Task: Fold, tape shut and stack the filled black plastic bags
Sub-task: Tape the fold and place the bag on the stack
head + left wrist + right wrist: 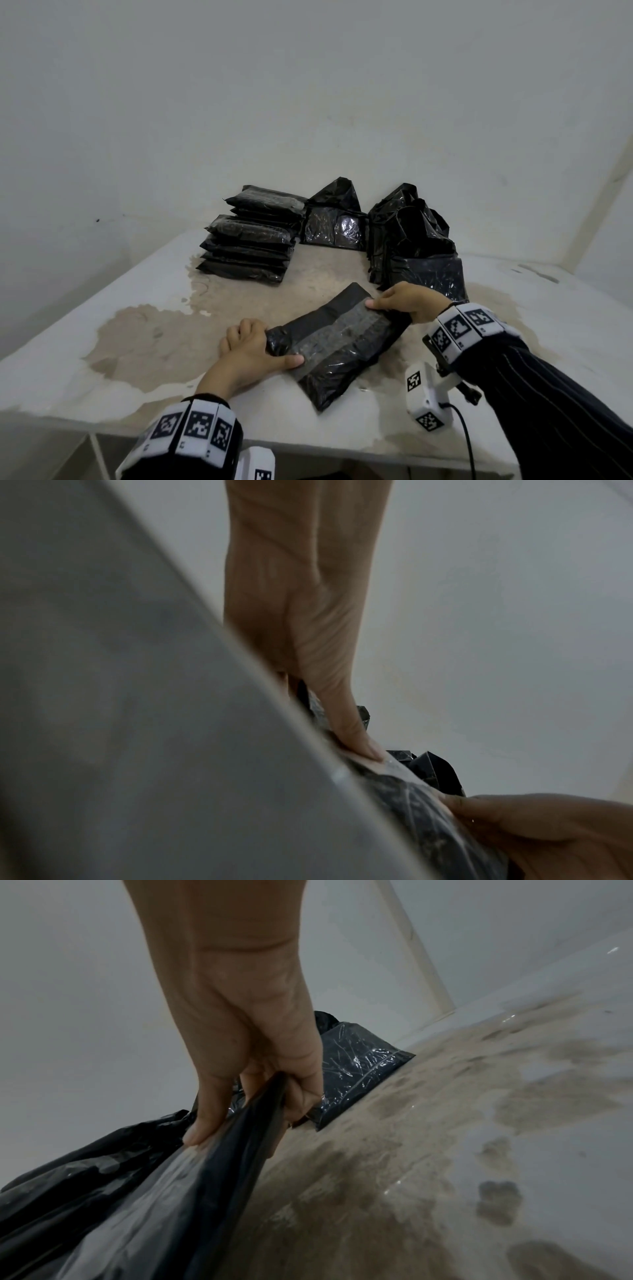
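Taping step, near-centre: left hand (245, 353) & right hand (409, 301) each pinch an end of taped bag (337, 342). Next, prob.: lift to far-left stack (250, 236).

I can read no words, numbers or brand names anywhere. The only signs I see are black-and-white square code markers on the wrist bands (191, 428) and the white camera block (426, 394) behind my right hand (407, 301); the bags' plastic looks unprinted, though it is dim.
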